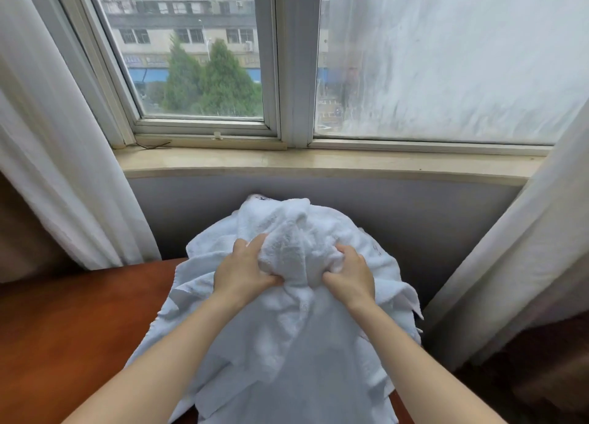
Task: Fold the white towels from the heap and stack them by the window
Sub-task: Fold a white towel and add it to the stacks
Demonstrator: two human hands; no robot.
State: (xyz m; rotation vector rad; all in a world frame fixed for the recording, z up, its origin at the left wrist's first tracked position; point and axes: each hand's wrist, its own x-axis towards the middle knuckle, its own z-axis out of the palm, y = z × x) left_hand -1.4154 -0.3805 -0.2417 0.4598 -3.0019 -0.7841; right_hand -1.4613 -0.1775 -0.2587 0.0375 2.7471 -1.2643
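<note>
Table point(63, 328) by window point(204, 72): left hand point(242, 270), right hand point(350, 277) tight around bunched towel point(287, 232).

White towels point(287, 344) lie heaped and crumpled on the table; unfolded.

Left hand point(243, 269) and right hand point(350, 277) grip a bunched towel point(296, 248).

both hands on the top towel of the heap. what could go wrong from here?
1. The left hand and right hand grip the bunched towel by a wad, not by its corners. Lifting it may drag up tangled layers of the heap.
2. The heap's right edge seems to droop past the table, so a tug could slide towels off.
</note>
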